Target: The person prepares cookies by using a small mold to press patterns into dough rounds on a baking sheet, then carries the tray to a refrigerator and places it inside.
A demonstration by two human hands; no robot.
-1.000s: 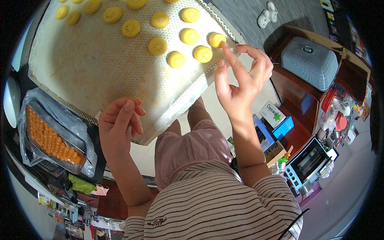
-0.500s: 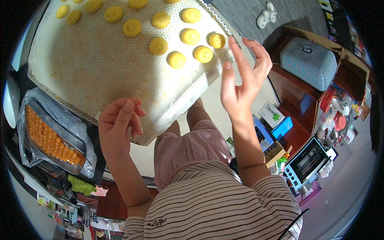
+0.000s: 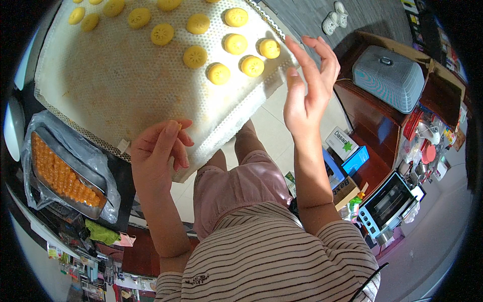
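Note:
Several yellow round pastries, pressed with a flower pattern on top, sit on a white perforated sheet ahead of me. Over the sheet's near edge, my left hand has its thumb pressed to its fingers. A tiny orange-brown speck shows at the fingertips, too small to name. My right hand is raised by the sheet's right edge with fingers apart, holding nothing. Its fingertips are close to the rightmost pastry but look apart from it.
To the left, a metal tray of orange balls stands in a clear plastic bag. A grey mesh food cover sits on brown furniture at the right. Below it are boxes and a blue toaster oven.
My left hand has moved right and slightly up, its thumb still against the fingers. The right hand has shifted a little, fingers still spread. The pastries appear slightly further left and up.

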